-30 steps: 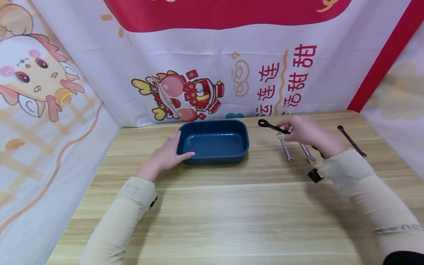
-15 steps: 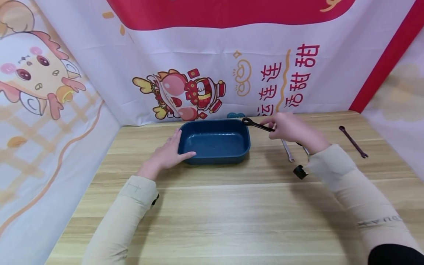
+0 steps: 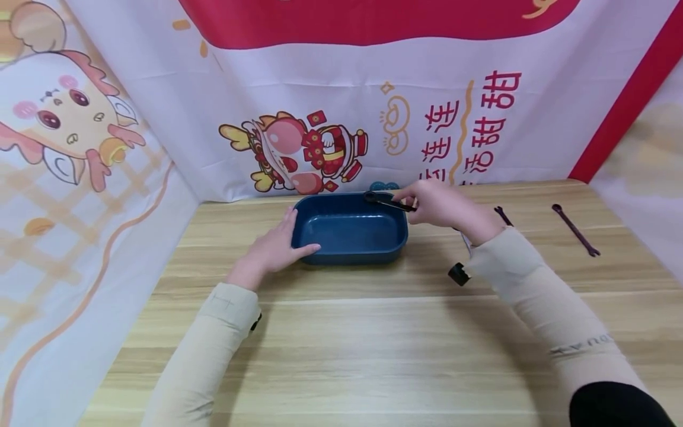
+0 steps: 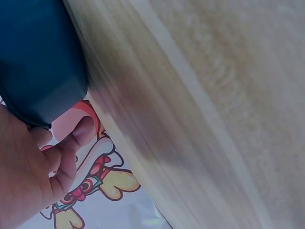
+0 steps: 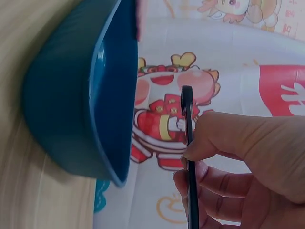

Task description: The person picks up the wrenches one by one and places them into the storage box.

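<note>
the slim black metal ring-ended wrench (image 3: 388, 201) runs roughly 10-to-4 o'clock, ring end toward 10, above the 2 o'clock corner of the dark blue rectangular plastic tray (image 3: 373, 249). the right hand (image 3: 440, 204) pinches its shaft. the left hand (image 3: 277, 246), fingers relaxed, rests flat against the tray's 9 o'clock wall on the light wooden worktop (image 3: 341, 344).

Silver wrenches (image 3: 465, 238) mostly hidden behind right arm; black wrench (image 5: 189, 157) handle cut off at frame bottom; table (image 4: 214, 95) blurred.
</note>
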`<state>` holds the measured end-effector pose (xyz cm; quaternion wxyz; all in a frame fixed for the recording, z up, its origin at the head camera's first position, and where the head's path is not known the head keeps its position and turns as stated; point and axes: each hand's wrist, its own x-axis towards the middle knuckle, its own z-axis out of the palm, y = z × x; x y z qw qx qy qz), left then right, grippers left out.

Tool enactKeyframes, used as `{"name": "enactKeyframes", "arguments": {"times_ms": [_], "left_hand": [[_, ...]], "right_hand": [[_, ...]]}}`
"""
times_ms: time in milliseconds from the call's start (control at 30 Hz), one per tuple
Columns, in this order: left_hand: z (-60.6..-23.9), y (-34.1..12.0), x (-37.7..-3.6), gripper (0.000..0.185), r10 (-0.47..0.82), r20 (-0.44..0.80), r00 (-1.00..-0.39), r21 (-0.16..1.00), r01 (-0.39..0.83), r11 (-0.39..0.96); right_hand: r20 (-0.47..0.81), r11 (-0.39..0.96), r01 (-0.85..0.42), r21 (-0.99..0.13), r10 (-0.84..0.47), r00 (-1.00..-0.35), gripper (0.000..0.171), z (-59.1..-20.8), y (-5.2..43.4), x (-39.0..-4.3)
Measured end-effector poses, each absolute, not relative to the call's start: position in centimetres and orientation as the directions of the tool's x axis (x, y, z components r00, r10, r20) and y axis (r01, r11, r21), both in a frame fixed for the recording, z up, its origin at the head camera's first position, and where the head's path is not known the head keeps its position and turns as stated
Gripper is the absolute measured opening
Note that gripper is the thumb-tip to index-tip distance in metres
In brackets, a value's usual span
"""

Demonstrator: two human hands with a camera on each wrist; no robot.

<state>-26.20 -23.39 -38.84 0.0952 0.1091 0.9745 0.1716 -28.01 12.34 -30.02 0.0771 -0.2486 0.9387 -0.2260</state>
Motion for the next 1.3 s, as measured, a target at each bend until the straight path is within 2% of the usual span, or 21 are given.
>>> {"name": "enactKeyframes", "arguments": {"times_ms": [500, 967, 1300], "left_hand": [[-39.0, -23.4, -26.2, 0.116, 0.217, -0.145, -0.965, 0.304, 0.166, 0.938], [-39.2, -23.5, -26.5, 0.115, 0.219, -0.141, -0.966, 0.299, 0.169, 0.939], [-38.8, -23.5, -26.5, 0.127, 0.239, -0.158, -0.958, 0.308, 0.182, 0.934]], "right_hand": [[-0.093, 0.759, -0.463, -0.458, -0.558, -0.824, 0.047, -30.7, 8.4, -28.8], [-0.042, 0.686, -0.531, -0.498, -0.631, -0.775, 0.046, -32.1, 4.7, -29.5], [-0.077, 0.701, -0.528, -0.479, -0.633, -0.771, 0.045, -33.3, 3.5, -30.2]]}}
